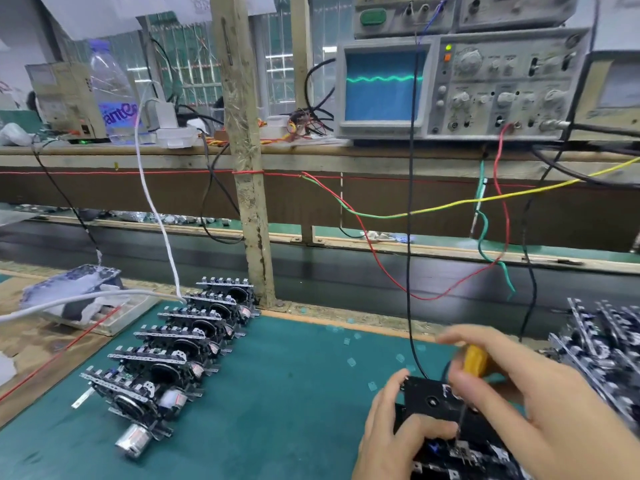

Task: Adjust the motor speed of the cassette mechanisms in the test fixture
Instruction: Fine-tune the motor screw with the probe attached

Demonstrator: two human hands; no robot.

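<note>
Both hands work one cassette mechanism [446, 424]: our left hand [391, 431] grips it, our right hand [519, 393] holds the screwdriver [475, 361] (adjustment underway); pile [602, 344] likely pending.

Test fixture [433, 400]: black block, low right on the green desk [294, 393], black lead plugged into its top edge. Cassette mechanism [460, 452] sits in it, black frame with metal parts, mostly hidden by hands. Screwdriver [474, 363], yellow handle, thin shaft, tip down into the mechanism. Six more mechanisms [180, 355] in a diagonal row, left of centre, standing on edge; nearest shows a silver motor can [133, 441]. Another pile [602, 344] at the right edge.
</note>
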